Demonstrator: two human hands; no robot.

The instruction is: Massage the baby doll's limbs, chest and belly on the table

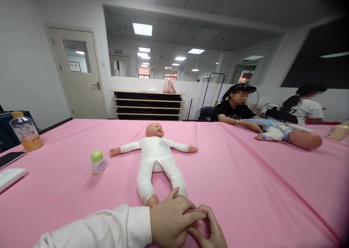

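Note:
A baby doll [156,150] with a white cloth body lies on its back on the pink tablecloth, arms spread and head away from me. My left hand [171,219] is closed around the doll's lower leg and foot on the right side of the view. My right hand [211,228] meets it there, with thumb and fingers curled on the same foot. Only a bit of the foot shows between my fingers; the rest is hidden. The doll's other foot [152,201] is partly covered by my left hand and sleeve. A small jar with a green lid [98,162] stands left of the doll.
At the left edge are a bottle of orange liquid [26,131], a dark phone [11,159] and a white box-like object [11,178]. Across the table on the right, a person in black [234,111] handles another doll [286,133]. Another bottle [338,131] stands far right.

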